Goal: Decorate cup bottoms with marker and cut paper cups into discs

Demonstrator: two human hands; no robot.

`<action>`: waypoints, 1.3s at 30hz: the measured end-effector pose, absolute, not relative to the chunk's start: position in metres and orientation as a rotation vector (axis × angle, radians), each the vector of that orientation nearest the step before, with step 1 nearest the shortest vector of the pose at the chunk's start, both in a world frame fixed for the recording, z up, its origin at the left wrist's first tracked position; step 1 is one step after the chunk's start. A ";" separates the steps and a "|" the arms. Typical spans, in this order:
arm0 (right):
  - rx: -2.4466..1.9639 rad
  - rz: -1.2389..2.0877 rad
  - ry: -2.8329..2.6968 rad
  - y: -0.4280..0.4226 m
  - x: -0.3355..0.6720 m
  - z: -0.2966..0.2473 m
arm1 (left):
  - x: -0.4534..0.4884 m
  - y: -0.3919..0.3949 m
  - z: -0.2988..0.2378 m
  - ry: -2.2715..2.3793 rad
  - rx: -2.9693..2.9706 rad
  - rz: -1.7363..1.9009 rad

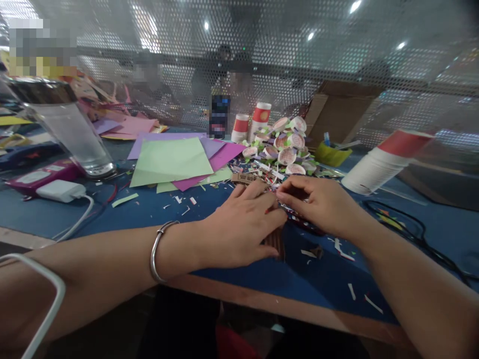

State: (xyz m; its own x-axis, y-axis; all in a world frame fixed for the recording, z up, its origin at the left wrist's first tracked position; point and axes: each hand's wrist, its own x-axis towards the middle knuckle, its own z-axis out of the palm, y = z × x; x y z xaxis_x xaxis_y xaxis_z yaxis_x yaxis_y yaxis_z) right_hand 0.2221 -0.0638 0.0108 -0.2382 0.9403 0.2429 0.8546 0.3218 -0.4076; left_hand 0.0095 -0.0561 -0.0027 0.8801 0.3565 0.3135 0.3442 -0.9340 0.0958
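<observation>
- Left hand point(239, 227) lies over a brown ribbed cardboard piece point(277, 244); whether it grips is hidden.
- Right hand point(322, 204) pinches a small dark paper scrap point(296, 192), fingertips closed.

light is cast by small white ceiling lamps point(355, 6), glared across the perforated grey metal screen point(262, 65). edges are bowed and blurred.

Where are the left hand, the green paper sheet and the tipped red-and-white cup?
left hand point(239, 227): head view, back of the hand.
green paper sheet point(170, 159): head view, middle of the sheet.
tipped red-and-white cup point(374, 169): head view, white side wall.
</observation>
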 end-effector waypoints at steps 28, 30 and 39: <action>-1.667 0.266 -1.919 -0.056 0.248 0.018 | 0.004 0.001 0.009 0.821 1.281 0.997; -1.611 0.358 -1.820 -0.056 0.246 0.017 | 0.007 -0.001 0.007 0.770 1.275 0.885; -1.385 0.474 -1.723 -0.064 0.218 0.014 | 0.016 -0.015 0.005 0.447 1.444 0.764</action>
